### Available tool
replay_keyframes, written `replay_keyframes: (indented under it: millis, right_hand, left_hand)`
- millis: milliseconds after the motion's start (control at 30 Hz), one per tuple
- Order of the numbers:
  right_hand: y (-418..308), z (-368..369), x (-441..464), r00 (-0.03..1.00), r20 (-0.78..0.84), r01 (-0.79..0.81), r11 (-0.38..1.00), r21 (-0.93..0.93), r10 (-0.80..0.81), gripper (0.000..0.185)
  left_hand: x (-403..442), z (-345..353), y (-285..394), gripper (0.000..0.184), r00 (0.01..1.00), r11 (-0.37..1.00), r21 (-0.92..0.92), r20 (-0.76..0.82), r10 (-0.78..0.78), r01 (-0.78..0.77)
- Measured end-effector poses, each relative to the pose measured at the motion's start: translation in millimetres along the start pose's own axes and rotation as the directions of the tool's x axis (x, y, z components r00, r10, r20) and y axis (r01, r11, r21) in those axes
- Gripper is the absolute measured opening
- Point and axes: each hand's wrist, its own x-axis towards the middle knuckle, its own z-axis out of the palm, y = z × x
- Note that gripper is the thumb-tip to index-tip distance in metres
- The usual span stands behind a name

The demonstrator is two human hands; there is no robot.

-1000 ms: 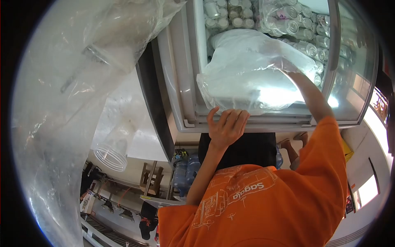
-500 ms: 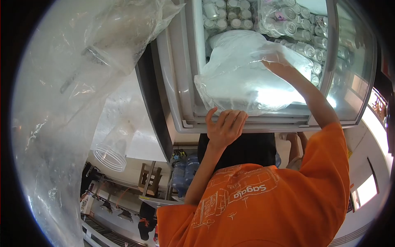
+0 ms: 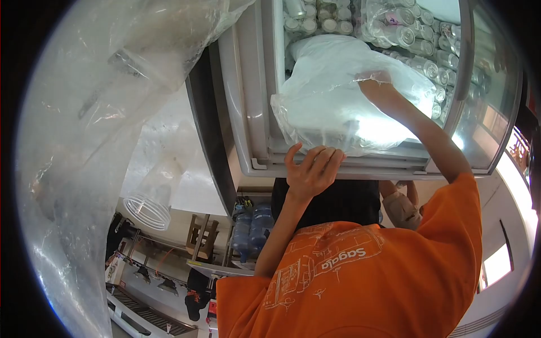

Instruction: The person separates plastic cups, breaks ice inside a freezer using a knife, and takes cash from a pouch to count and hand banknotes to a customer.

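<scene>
My left hand rests at the near rim of a chest freezer, fingers curled over the edge and thumb apart, right beside the lower edge of a large translucent plastic bag. The bag lies inside the freezer with a whitish, cloudy look; its contents are not clear. My right hand reaches through the bag's opening, and the plastic blurs and covers its fingers. Behind and to the right of the bag lie many cans, some wrapped in clear plastic.
A sliding glass lid covers the freezer's right side. Left of it stands a light counter with stacked clear plastic cups. A big clear plastic sheet fills the far left. Blue water bottles and another person's arm appear below.
My right hand has shifted slightly within the bag's opening. My left hand stays at the rim. The view has shifted a little, and the other person's arm below shows differently.
</scene>
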Motion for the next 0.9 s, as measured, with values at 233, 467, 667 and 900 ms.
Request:
replay_keyframes:
  millis: [233, 467, 667, 900]
  right_hand:
    - [26.8, 0.6, 18.3, 0.995, 0.094, 0.036, 0.999, 0.005, -0.036, 0.016]
    - [12.8, -14.8, -2.3, 0.998, 0.022, 0.060, 0.998, 0.016, -0.060, 0.017]
    - [14.5, 22.0, 33.0, 0.989, 0.147, 0.005, 1.000, -0.024, -0.001, 0.018]
    - [17.5, -9.0, 7.7, 0.993, 0.114, -0.025, 1.000, 0.003, 0.025, 0.020]
  left_hand:
    - [1.6, -1.4, -0.6, 0.005, 1.000, 0.999, -0.033, 0.012, 0.002, -0.002]
    - [0.3, 0.5, -0.9, 0.005, 1.000, 1.000, -0.025, -0.002, -0.004, 0.004]
    - [1.8, -4.2, 0.6, 0.005, 1.000, 1.000, -0.025, 0.026, 0.004, -0.003]
    - [0.9, -2.4, -0.9, 0.006, 0.999, 1.000, -0.016, 0.032, 0.004, -0.004]
